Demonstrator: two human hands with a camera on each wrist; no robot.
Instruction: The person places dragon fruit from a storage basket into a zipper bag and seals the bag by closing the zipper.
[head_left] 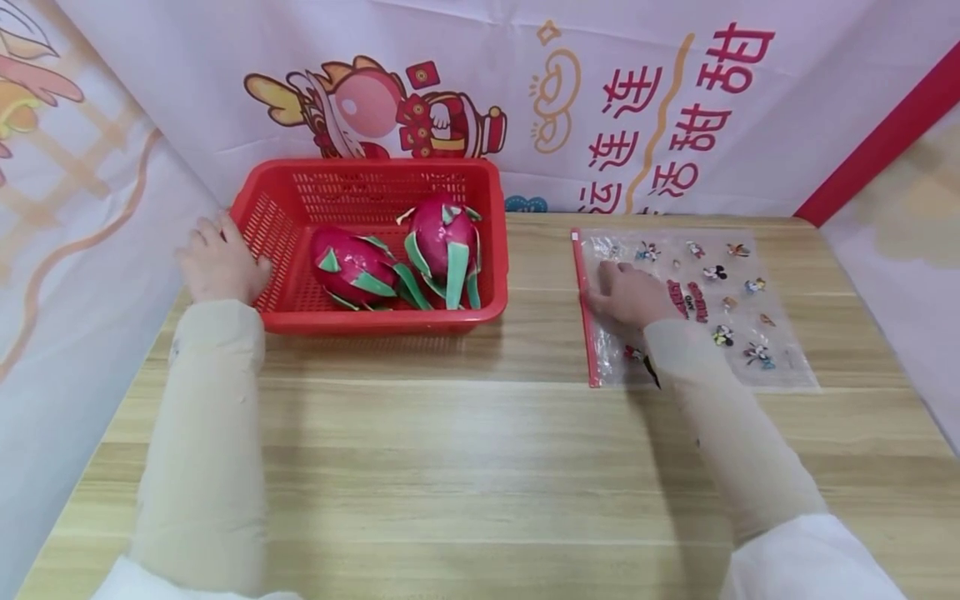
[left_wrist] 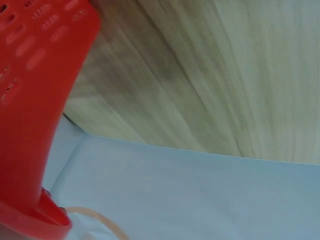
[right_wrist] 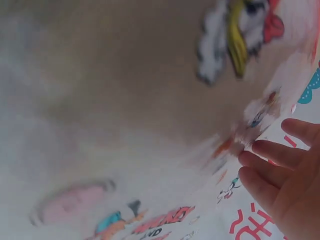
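Observation:
A red plastic basket [head_left: 390, 323] holds two pink dragon fruits [head_left: 352, 267] [head_left: 442, 237] with green leaf tips. At its left end the left hand [head_left: 221, 262] grips the rim, thumb over the edge and fingers along the outer side. The left wrist view has the perforated red basket wall [left_wrist: 35, 110] but no hand. Over the left part of a clear zip bag [head_left: 735, 350] with cartoon prints lies the right hand [head_left: 633, 296]. In the right wrist view that hand [right_wrist: 290, 175] has spread, extended fingers beside the printed bag [right_wrist: 125, 135].
Both things lie on a wood-grain table [head_left: 450, 467], near its back edge. Behind it hangs a white cloth [head_left: 547, 50] with cartoon drawings and red lettering. A red strip [head_left: 885, 133] runs down at the right, and more white cloth stands on the left.

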